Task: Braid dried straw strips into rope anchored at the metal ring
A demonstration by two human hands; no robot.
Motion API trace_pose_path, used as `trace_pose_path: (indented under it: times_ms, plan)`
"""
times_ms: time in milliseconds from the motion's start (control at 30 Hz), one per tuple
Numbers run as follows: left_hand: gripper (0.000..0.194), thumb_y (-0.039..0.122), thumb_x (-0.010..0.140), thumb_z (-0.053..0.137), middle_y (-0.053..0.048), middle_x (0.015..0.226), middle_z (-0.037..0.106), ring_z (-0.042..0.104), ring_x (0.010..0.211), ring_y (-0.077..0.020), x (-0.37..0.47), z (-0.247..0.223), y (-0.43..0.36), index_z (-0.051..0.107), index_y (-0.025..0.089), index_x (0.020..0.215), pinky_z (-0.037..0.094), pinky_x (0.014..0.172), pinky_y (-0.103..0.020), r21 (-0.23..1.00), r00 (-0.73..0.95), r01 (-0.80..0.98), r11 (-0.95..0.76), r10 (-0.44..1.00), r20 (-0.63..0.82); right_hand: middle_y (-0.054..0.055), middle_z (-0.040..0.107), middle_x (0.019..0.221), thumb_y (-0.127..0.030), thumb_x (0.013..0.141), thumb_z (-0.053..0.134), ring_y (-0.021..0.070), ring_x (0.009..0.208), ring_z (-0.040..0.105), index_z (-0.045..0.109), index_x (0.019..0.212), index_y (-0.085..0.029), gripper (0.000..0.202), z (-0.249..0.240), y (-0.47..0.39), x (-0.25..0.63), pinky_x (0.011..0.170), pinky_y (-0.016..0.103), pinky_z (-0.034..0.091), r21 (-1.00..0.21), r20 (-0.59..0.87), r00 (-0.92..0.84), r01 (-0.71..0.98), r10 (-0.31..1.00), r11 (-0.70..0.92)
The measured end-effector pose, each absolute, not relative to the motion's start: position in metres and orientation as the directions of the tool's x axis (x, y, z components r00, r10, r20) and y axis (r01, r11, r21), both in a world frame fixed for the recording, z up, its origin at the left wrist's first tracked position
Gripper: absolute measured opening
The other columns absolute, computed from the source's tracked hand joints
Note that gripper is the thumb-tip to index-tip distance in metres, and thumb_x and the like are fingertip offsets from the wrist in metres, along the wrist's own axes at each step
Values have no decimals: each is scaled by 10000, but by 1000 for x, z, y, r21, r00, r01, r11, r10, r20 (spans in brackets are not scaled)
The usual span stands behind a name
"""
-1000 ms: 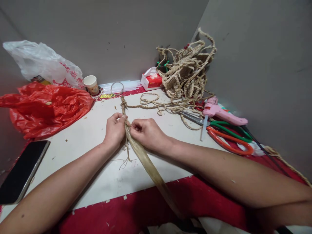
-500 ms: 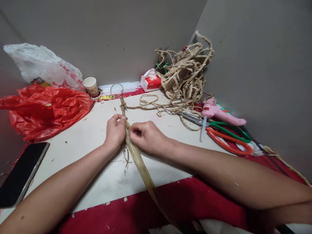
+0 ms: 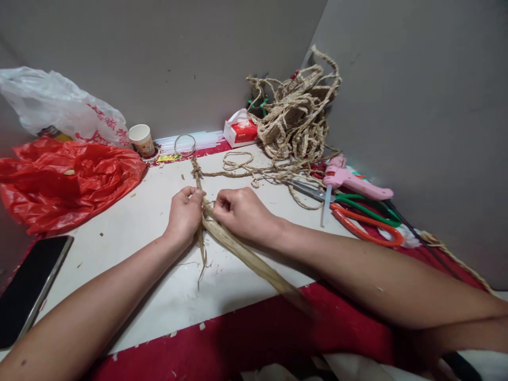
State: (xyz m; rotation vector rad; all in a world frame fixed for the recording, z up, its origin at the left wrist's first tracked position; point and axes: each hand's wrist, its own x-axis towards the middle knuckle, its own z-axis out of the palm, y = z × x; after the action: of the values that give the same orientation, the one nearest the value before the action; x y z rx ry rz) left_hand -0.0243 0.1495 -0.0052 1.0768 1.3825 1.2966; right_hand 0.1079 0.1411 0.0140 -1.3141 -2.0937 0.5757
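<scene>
Head view shows left hand [image 3: 186,217] pinching cord [image 3: 198,182], right hand [image 3: 244,214] at three o'clock, fingers together, likely mid-twist, the four-o'clock strip [image 3: 254,259] next needing tension.

Left lane: I had bare white worktop [image 3: 148,217] between the red bag [image 3: 87,182] and the left hand [image 3: 184,214], pinched lower down by the phone [image 3: 35,286] near the forearm.
Centre gap: barely a sliver; the right hand [image 3: 242,214] sat just beside the left, the fibre strip [image 3: 246,257] slanting nearward between the forearms.
Far side: thin rope [image 3: 234,173] crossed my path, with the cup [image 3: 142,141], tissue box [image 3: 240,130] and wall [image 3: 159,58] behind.
Right pocket: I saw small open room before the scissors [image 3: 367,227], glue gun [image 3: 353,182] and rope heap [image 3: 296,119].
</scene>
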Motion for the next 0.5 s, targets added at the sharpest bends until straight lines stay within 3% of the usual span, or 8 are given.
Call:
trace_pose_path:
  times_ms: [133, 233, 333, 433, 500]
  plan:
    - [88, 243, 757, 558, 56, 463, 444, 387, 413, -79, -23, -2, 149, 542, 164, 721, 296, 424, -190, 996, -189, -42, 74, 979, -81, 4, 547, 559, -143, 730, 526, 89, 528, 458, 511, 579, -148, 152, 15, 150, 109, 527, 213, 337, -779, 181, -316, 532, 931, 332]
    - [92, 251, 769, 553, 64, 449, 419, 373, 396, -77, -24, -2, 149, 536, 166, 738, 291, 409, -184, 993, -185, -72, 95, 977, -106, 16, 607, 639, -162, 796, 475, 100, 520, 544, 467, 694, -164, 102, 16, 160, 109, 498, 207, 395, -969, -49, -237, 245, 970, 11]
    - [94, 250, 774, 552, 65, 450, 415, 363, 386, -71, -24, -2, 149, 537, 162, 744, 275, 400, -181, 991, -191, -88, 106, 974, -121, -1, 589, 594, -179, 862, 401, 91, 434, 514, 423, 776, -182, 89, 31, 174, 122, 431, 203, 398, -956, -258, -181, -96, 949, -278]
    - [79, 232, 772, 545, 65, 449, 414, 358, 379, -68, -25, -2, 148, 537, 159, 742, 264, 397, -181, 990, -191, -85, 112, 973, -126, -74, 396, 446, -150, 872, 408, 38, 332, 304, 380, 689, -198, 192, 69, 186, 160, 350, 157, 247, -969, -138, -70, -195, 988, -149]
    - [68, 217, 768, 540, 62, 451, 419, 364, 386, -69, -25, -2, 148, 537, 157, 736, 267, 400, -181, 991, -186, -82, 107, 975, -120, -81, 318, 437, -152, 896, 395, 21, 328, 253, 344, 633, -206, 273, 98, 186, 194, 348, 161, 187, -988, 147, 103, -28, 984, 150]
